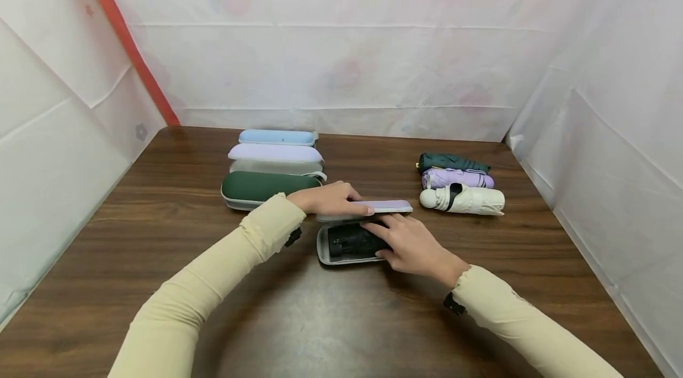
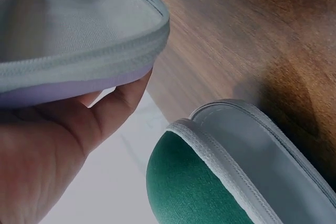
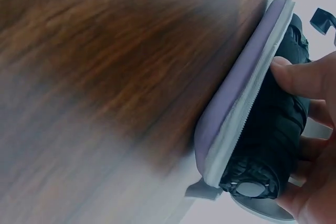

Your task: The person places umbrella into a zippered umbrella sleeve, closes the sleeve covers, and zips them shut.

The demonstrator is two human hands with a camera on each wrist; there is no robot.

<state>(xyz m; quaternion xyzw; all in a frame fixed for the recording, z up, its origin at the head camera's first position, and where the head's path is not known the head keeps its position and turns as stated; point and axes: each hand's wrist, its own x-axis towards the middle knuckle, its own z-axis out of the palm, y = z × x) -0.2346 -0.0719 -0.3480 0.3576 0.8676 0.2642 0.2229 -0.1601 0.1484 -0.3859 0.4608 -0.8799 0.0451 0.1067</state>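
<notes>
A purple zip case (image 3: 233, 95) with a pale grey zip edge lies opened on the table in front of me. My left hand (image 1: 336, 199) holds its raised lid (image 1: 392, 206), thumb and fingers around the edge. In the left wrist view the lid's grey lining (image 2: 79, 24) shows. A folded black umbrella (image 3: 265, 124) sits in the bottom half of the case, partly above its rim. My right hand (image 1: 413, 243) grips this umbrella near its right end, with the thumb on one side and fingers on the other. The lid partly hides the right fingertips in the head view.
Left of the lid stands a green case (image 1: 272, 186), close to my left wrist. Behind it are a lavender case (image 1: 274, 153) and a light blue case (image 1: 277, 137). On the right lie three folded umbrellas: dark green (image 1: 453, 162), purple (image 1: 459, 178) and white (image 1: 475, 200).
</notes>
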